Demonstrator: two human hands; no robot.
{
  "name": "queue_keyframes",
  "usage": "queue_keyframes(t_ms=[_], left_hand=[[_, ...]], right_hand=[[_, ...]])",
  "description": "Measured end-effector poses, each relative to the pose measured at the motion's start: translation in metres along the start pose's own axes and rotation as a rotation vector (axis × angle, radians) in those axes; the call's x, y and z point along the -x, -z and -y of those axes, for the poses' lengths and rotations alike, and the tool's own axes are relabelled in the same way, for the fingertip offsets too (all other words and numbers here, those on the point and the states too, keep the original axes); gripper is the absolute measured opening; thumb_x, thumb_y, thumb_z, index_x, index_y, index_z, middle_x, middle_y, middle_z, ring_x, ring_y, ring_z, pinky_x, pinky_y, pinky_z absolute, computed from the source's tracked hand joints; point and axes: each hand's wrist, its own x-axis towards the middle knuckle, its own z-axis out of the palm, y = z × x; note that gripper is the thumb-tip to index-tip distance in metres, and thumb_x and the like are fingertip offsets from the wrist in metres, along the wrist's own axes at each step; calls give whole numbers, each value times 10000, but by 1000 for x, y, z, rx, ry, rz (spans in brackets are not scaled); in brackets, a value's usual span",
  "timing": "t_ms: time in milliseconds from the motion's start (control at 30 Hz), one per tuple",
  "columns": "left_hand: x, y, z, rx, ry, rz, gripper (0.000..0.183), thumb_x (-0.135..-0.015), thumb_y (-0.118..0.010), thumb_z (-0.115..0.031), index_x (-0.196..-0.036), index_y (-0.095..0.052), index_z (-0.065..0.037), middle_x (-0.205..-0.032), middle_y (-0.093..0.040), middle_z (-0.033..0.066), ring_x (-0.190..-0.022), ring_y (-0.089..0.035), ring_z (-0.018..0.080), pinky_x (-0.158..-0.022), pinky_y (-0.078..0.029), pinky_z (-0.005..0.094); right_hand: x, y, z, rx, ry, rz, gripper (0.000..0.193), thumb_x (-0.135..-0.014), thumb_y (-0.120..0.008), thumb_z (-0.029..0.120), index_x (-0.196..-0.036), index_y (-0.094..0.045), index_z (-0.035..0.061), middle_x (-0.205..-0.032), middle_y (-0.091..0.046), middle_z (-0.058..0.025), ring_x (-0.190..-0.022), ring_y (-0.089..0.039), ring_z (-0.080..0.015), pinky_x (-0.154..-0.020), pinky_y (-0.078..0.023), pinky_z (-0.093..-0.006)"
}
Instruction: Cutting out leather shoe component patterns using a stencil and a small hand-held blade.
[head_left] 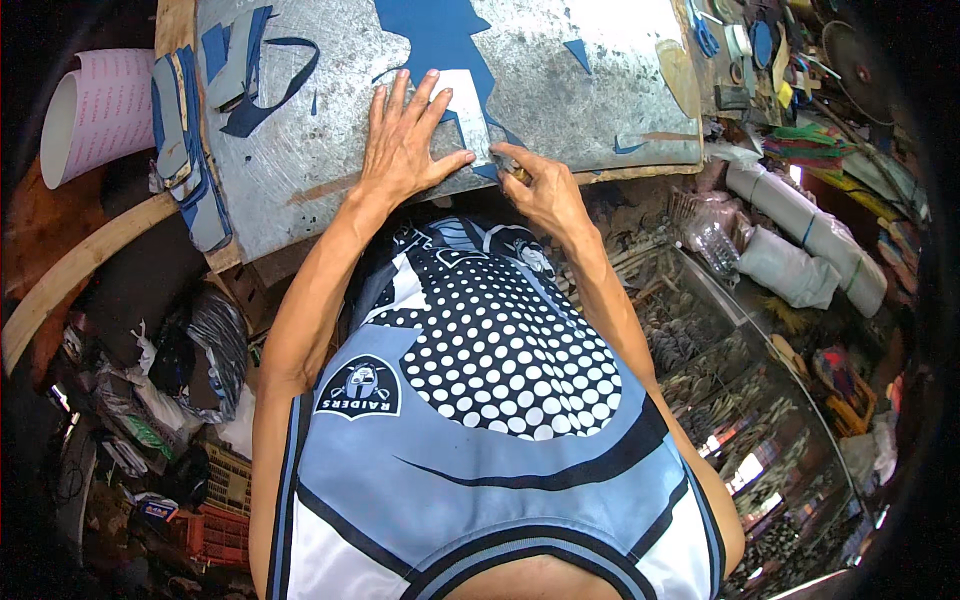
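My left hand (405, 140) lies flat, fingers spread, on a white card template (466, 112) that rests on a blue sheet (432, 35). Both lie on a scratched grey metal work board (300, 150). My right hand (540, 190) is closed around a small knife (516, 172) with a brownish handle. Its tip meets the template's lower right edge, right beside my left thumb. The blade itself is hidden by my fingers.
Blue and grey cut strips (245, 70) and a stack of cut pieces (185, 150) lie at the board's left. A pink paper roll (95, 110) stands further left. Blue scissors (705, 35), tools, white rolls (800, 240) and a glass case (740, 400) crowd the right.
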Motion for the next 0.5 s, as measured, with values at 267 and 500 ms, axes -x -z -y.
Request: queue_keyframes(t_ms=[267, 500], left_hand=[[0, 2, -6, 7, 8, -16, 988, -706, -747, -700, -1465, -477, -129, -1606, -285, 168, -1501, -177, 408, -1215, -113, 587], [1, 4, -7, 15, 6, -16, 1076, -634, -771, -742, -1473, -469, -140, -1613, -262, 171, -1502, -170, 408, -1218, -115, 581]], right_hand=[[9, 2, -2, -29, -14, -25, 392, -874, -647, 156, -1260, -661, 90, -974, -719, -228, -873, -716, -365, -786, -545, -428], [24, -9, -2, -105, -31, -44, 447, -899, -642, 145, -1342, -611, 94, -921, -710, -157, -662, -601, -192, -684, -513, -340]])
